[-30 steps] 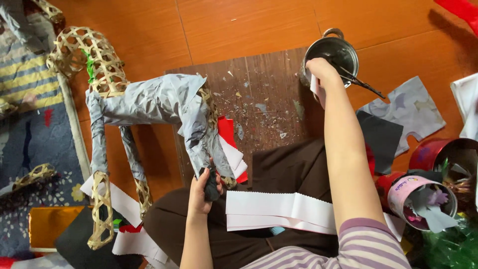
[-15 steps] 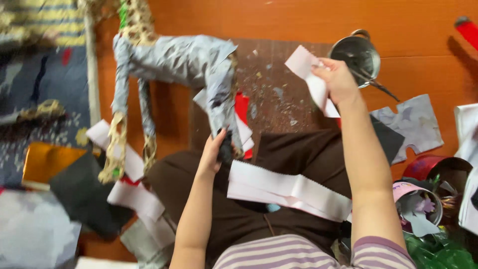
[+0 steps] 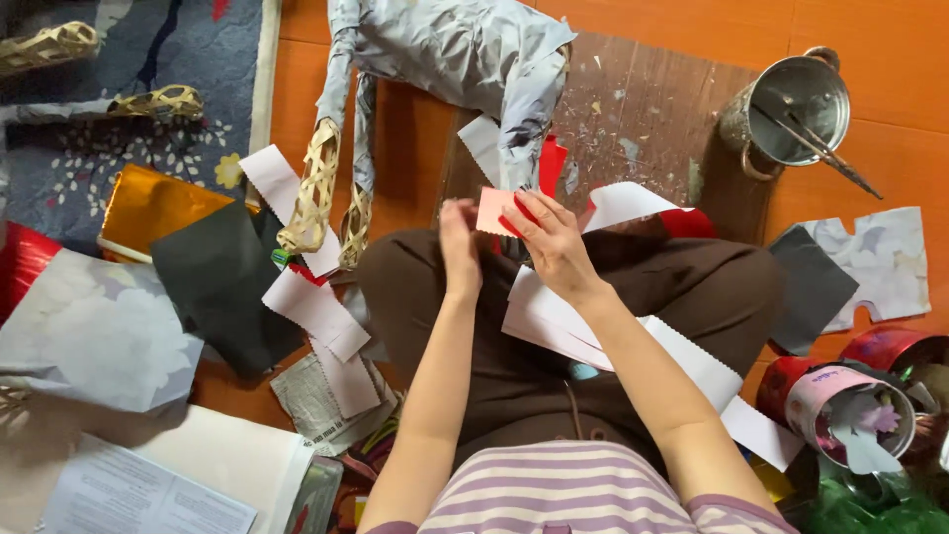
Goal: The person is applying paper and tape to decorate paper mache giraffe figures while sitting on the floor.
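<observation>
My left hand (image 3: 459, 247) and my right hand (image 3: 550, 240) meet over my lap and pinch a small pale pink strip of paper (image 3: 492, 210) between them. Just beyond the strip stands a woven animal figure (image 3: 455, 54) wrapped in grey paper, its bare wicker legs (image 3: 314, 188) on the left. White paper strips (image 3: 593, 326) lie across my brown trousers. A metal pot (image 3: 791, 104) with a brush in it stands at the far right on the orange floor.
A brown board (image 3: 643, 119) lies under the figure. Black (image 3: 222, 282), gold (image 3: 148, 208) and pale grey paper sheets (image 3: 94, 331) lie at the left with a patterned rug (image 3: 129, 59). Grey paper scraps (image 3: 880, 262) and round tins (image 3: 845, 410) sit at the right.
My right hand came back from the metal pot with the strip and joined my left hand in front of me. The view shifted so the figure sits higher in frame.
</observation>
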